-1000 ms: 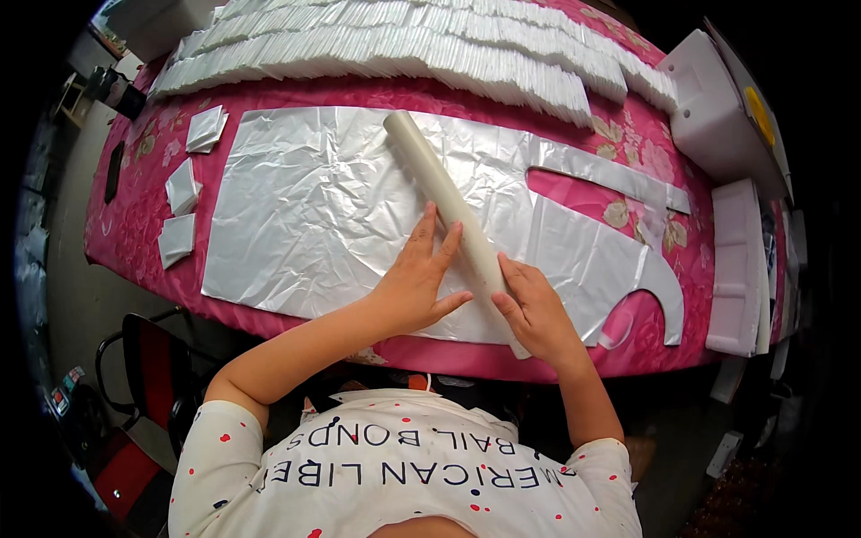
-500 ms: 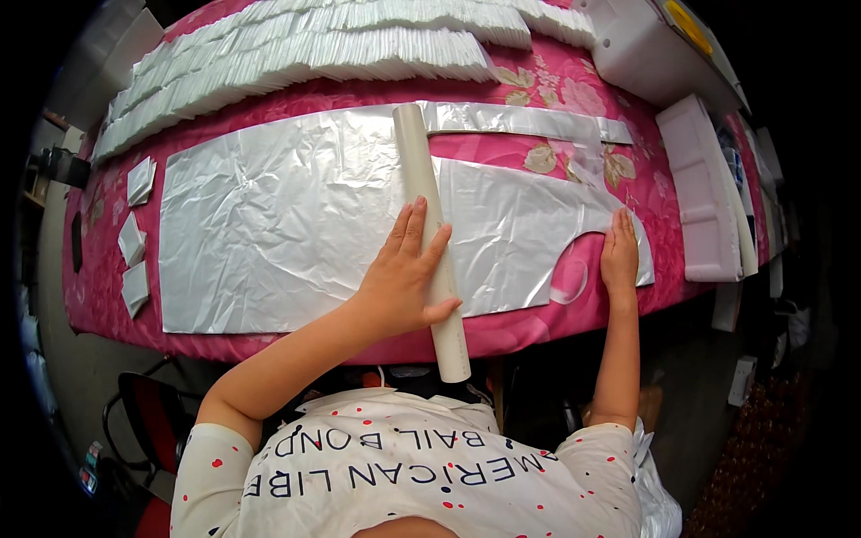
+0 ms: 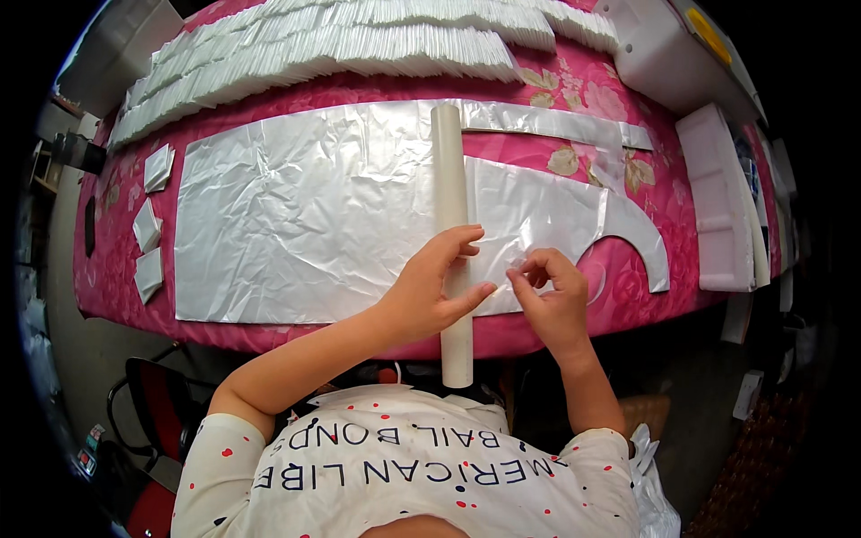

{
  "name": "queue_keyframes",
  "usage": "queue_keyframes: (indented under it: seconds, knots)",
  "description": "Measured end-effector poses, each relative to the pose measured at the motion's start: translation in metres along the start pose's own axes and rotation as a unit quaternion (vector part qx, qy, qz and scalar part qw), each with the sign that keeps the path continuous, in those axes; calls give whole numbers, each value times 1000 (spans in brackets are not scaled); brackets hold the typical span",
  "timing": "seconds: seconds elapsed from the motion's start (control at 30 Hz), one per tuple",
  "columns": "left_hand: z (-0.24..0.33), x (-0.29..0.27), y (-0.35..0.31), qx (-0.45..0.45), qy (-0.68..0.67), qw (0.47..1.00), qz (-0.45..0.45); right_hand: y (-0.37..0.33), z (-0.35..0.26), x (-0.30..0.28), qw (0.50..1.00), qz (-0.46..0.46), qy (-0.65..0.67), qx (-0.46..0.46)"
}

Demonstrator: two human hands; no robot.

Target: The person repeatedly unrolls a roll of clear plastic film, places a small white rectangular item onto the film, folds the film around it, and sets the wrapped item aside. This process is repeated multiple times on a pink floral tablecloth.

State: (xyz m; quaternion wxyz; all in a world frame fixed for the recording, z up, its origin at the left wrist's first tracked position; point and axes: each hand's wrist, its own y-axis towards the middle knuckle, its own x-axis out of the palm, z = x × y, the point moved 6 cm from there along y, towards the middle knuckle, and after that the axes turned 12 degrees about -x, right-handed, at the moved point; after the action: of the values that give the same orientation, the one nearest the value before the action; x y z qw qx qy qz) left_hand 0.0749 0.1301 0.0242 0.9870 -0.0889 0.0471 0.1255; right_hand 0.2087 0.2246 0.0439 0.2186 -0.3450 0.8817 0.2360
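Note:
A silvery-white plastic sheet [image 3: 296, 224], shaped like an apron with curved cutouts and strap-like strips at its right, lies flat on the table. Across it rests a long off-white tube [image 3: 451, 188], its near end jutting past the table edge. My left hand [image 3: 439, 280] is at the tube's near part, fingers and thumb spread apart with no grip around it. To the right of the tube my right hand [image 3: 549, 291] pinches thumb and fingertips together above the sheet. A whitish bit shows at those fingertips; whether it belongs to the sheet I cannot tell.
Long rows of folded white packets [image 3: 341, 58] stand along the far side of the pink floral tablecloth [image 3: 655, 179]. Several small folded white pieces [image 3: 148, 224] lie left of the sheet. A white foam box [image 3: 713, 206] borders the right side. A chair [image 3: 157, 403] stands at lower left.
My right hand has left the sheet's right end, moved left and closed into a pinch. My left hand has lifted its flat press off the tube. The tube now lies straighter; the whole view has shifted slightly.

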Motion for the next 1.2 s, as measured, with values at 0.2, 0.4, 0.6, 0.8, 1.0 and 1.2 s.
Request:
queue_keyframes:
  seconds: [0.2,0.4,0.6,0.8,1.0,1.2]
  knots:
    - [-46,-76,-11,-305,-214,926,-66,-11,-65,54,968,-135,120,-173]
    - [-89,-280,-93,-349,48,923,157,-35,-37,32,990,-139,-32,-15]
    - [0,-265,-92,-71,464,828,307,-70,-11,69,937,-287,-13,200]
    - [-2,-91,-26,112,320,932,127,-71,-15,78,926,-300,30,228]
    - [-52,-30,6,96,470,870,111,-66,-4,76,901,-378,10,211]
    - [-56,-28,8,72,515,848,100,48,28,81,941,-269,49,200]
